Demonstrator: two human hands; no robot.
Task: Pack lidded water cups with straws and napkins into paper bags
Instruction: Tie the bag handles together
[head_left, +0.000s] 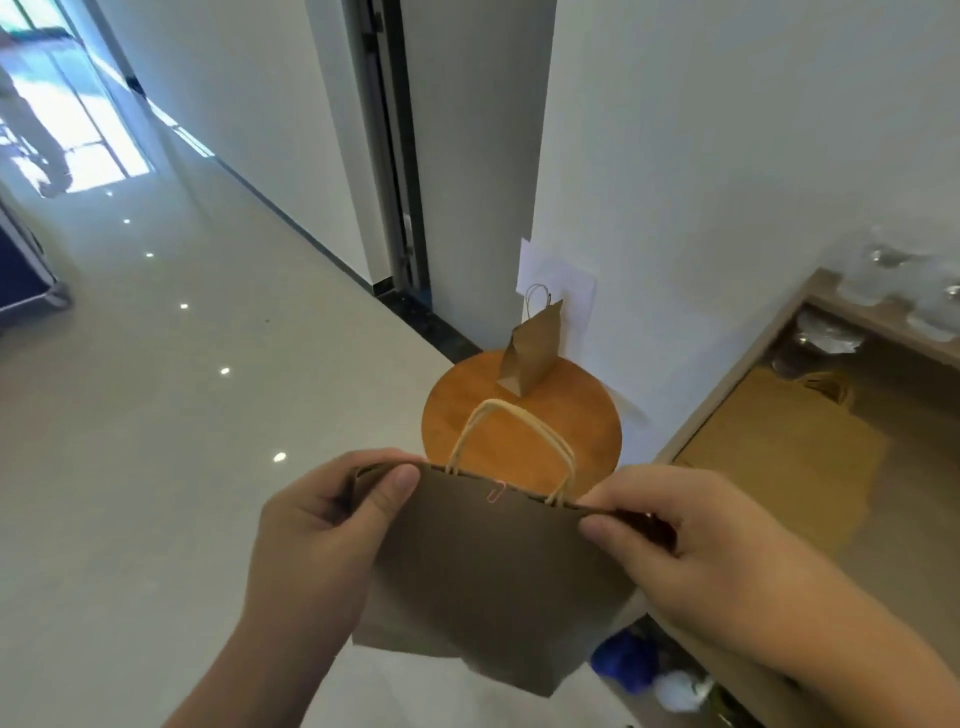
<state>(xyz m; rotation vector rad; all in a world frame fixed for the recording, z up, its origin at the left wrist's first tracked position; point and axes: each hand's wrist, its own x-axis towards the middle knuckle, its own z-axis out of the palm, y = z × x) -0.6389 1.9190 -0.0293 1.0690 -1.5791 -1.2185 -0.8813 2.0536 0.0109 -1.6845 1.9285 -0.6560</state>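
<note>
A brown paper bag (493, 571) with twisted paper handles hangs in front of me, its top edges pressed together and a pink paper clip (496, 491) on the rim. My left hand (322, 525) pinches the bag's top left corner. My right hand (696, 535) pinches the top right corner. A second brown paper bag (532, 353) stands folded shut on a round wooden stool (519, 431) just beyond. Clear lidded cups (904, 286) sit on a shelf top at the far right, blurred.
A wooden shelf unit (727, 395) on the right holds a flat paper bag (789, 457). A white wall corner and a dark door frame (400, 156) stand behind the stool. Shiny tile floor (156, 415) spreads to the left. A person's legs (36, 135) show far down the corridor.
</note>
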